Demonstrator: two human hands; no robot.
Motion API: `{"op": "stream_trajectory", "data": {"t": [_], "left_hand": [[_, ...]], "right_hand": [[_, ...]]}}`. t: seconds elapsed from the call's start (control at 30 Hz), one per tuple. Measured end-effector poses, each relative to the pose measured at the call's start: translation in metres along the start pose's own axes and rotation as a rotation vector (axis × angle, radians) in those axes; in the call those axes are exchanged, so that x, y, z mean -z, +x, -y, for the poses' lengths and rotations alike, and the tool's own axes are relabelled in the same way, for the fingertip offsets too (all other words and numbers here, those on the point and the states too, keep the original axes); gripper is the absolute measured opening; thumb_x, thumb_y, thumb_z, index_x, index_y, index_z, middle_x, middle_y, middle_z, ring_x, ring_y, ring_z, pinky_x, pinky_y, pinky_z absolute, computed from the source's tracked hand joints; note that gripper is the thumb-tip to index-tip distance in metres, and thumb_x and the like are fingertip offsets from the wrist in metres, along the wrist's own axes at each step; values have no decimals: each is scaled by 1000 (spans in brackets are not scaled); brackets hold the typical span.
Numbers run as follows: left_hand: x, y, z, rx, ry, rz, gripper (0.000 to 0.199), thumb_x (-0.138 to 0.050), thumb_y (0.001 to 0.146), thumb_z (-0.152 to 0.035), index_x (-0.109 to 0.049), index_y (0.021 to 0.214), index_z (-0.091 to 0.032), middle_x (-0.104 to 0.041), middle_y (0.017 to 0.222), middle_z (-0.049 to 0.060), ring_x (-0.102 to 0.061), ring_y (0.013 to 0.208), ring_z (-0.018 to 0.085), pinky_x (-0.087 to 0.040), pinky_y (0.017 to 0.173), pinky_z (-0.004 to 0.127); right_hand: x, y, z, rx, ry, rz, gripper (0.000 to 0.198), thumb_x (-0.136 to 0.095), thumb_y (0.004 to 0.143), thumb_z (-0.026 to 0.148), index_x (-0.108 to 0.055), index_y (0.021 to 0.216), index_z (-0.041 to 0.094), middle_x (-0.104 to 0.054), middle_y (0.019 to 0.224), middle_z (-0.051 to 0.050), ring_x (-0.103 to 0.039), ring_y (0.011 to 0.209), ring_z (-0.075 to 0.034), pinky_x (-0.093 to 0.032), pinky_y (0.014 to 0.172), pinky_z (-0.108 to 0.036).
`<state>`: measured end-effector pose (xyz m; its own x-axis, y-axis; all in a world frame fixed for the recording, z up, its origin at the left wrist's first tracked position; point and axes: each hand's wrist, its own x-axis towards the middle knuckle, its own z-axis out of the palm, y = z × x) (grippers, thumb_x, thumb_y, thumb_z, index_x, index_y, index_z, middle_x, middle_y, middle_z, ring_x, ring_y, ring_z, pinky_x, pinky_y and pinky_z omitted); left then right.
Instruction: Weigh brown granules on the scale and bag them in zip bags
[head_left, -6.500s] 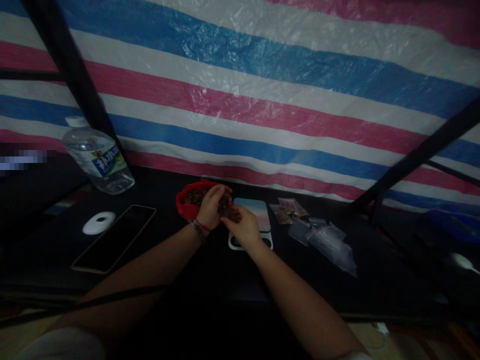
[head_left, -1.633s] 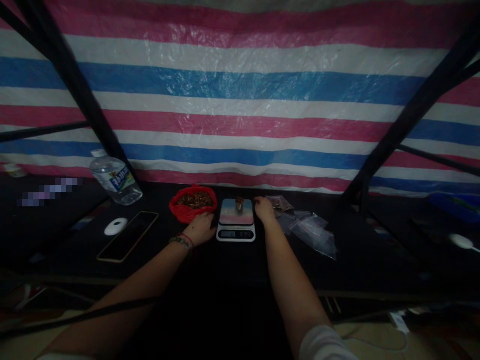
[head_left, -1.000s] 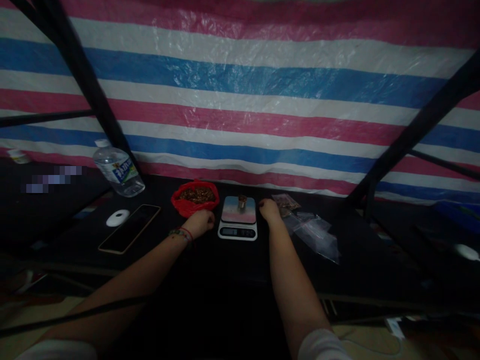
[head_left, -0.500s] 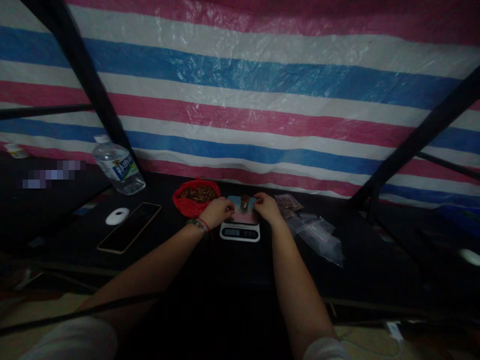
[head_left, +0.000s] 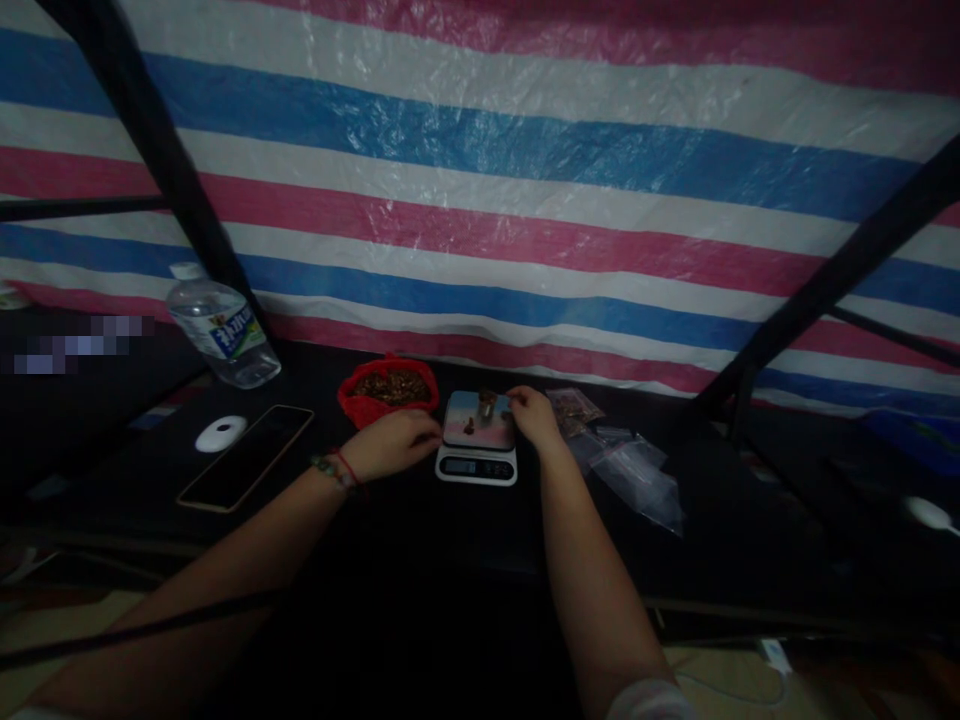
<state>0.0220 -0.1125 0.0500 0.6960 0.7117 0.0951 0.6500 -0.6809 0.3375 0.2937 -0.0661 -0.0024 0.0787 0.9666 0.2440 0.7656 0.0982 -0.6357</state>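
Note:
A small kitchen scale with a shiny, reflective plate stands on the black table. On its plate are a small brownish piece and a short clump of brown bits nearer the back. At the scale's left edge is my left hand, its fingers curled together; what they hold, if anything, is hidden. My right hand is at the plate's back right corner with thumb and fingers pinched, and their contents cannot be made out. Behind my left hand lies an open red bag of brown dried pieces.
Clear zip bags and a small filled bag lie right of the scale. On the left are a phone, a white round case and a large water bottle. Black frame posts and a striped tarp stand behind.
My left hand has drawn back leftward from over the scale's plate to beside it, uncovering a small brown piece there. My right hand stays at the back right corner. The view has shifted slightly.

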Motion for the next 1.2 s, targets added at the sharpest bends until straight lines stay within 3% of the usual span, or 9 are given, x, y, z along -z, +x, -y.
{"op": "stream_trajectory", "data": {"t": [0.1, 0.2, 0.27, 0.4, 0.63, 0.73, 0.9, 1.07, 1.2], "left_hand": [[14, -43, 7, 112, -82, 217, 22, -57, 81, -38, -68, 93, -23, -65, 90, 2, -61, 79, 16, -44, 69, 24], [12, -79, 10, 240, -124, 347, 29, -64, 71, -32, -67, 100, -24, -64, 97, 2, -61, 79, 16, -45, 67, 23], [2, -94, 10, 240, -150, 382, 28, -62, 72, -26, -67, 99, -24, -64, 100, 3, -61, 84, 17, -46, 72, 24], [-18, -99, 13, 161, -173, 320, 20, -50, 82, -20, -68, 90, -23, -64, 97, 4, -60, 88, 16, -45, 82, 26], [-10, -41, 2, 99, -109, 38, 20, -51, 86, -26, -66, 97, -20, -66, 98, 4, -60, 90, 17, -45, 84, 28], [-9, 0, -2, 3, -47, -11, 18, -51, 87, -27, -67, 91, -20, -67, 94, 4, -61, 89, 17, -45, 82, 27], [-16, 52, 10, -123, 17, -18, 18, -54, 85, -22, -71, 92, -22, -68, 95, 3, -61, 90, 17, -44, 84, 27], [-20, 73, 19, -188, -12, 23, 21, -52, 88, -25, -71, 96, -23, -69, 95, 3, -61, 92, 17, -43, 86, 27], [-20, 73, 24, -172, -6, -43, 24, -49, 89, -26, -69, 102, -23, -69, 98, 3, -61, 94, 18, -44, 87, 27]], "right_hand": [[0, 1, 0, -11, -10, -5, 32, -46, 79, 10, -69, 99, 19, -71, 100, -4, -63, 95, -16, -45, 86, -24], [0, 1, 0, -13, -10, -6, 32, -45, 79, 10, -69, 98, 19, -71, 99, -4, -64, 93, -16, -45, 86, -25], [-1, 1, 1, -15, -12, -1, 32, -45, 79, 10, -69, 98, 19, -71, 99, -4, -64, 92, -16, -46, 86, -25], [-2, 0, 1, -8, -41, 39, 29, -54, 76, 11, -69, 100, 18, -71, 98, -5, -65, 89, -16, -46, 83, -25], [2, -5, 3, 29, -28, 123, 15, -63, 71, 16, -70, 84, 18, -71, 80, -2, -64, 73, -15, -46, 67, -22], [6, -10, 7, 30, 12, 222, 6, -65, 69, 19, -69, 71, 17, -68, 67, -1, -62, 61, -13, -42, 56, -20], [13, -15, 10, 32, 92, 345, 12, -60, 73, 20, -70, 66, 16, -68, 60, -1, -62, 57, -13, -41, 52, -19], [21, -19, 16, 99, 125, 404, 14, -59, 74, 18, -73, 76, 17, -72, 70, -1, -64, 64, -13, -45, 59, -20], [19, -22, 25, 185, 173, 443, 18, -57, 77, 18, -73, 85, 20, -72, 78, 0, -64, 70, -12, -46, 65, -21]]}}
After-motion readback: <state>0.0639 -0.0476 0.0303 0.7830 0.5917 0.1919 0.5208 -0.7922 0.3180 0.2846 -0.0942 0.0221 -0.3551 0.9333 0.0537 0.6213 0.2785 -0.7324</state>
